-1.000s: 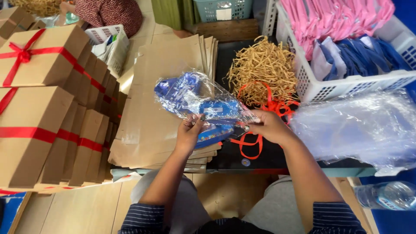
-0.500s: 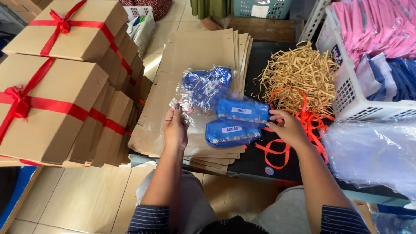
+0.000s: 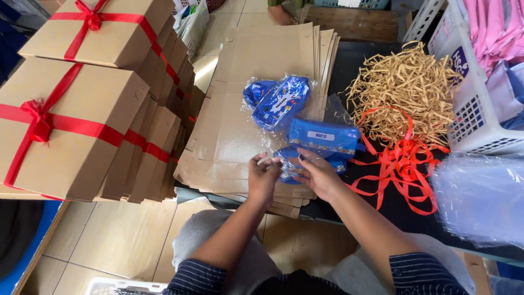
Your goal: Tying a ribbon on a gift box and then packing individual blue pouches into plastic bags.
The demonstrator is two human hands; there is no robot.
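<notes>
We pinch the clear plastic wrap [image 3: 271, 158] of a blue fabric pouch [image 3: 292, 164] between our left hand [image 3: 263, 176] and right hand [image 3: 316, 176], held close together over the stack of flat brown cardboard sheets [image 3: 240, 131]. Two more blue wrapped pouches [image 3: 305, 123] lie just beyond, red ribbon [image 3: 404, 166] and tan paper shreds [image 3: 404, 90] to the right.

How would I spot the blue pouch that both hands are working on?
Start at the stack of flat brown cardboard sheets in the middle. Three blue pouches in clear wrap lie on its right side; take the nearest pouch, at the front edge. It alone sits between the left hand and right hand, half hidden by the fingers.
</notes>
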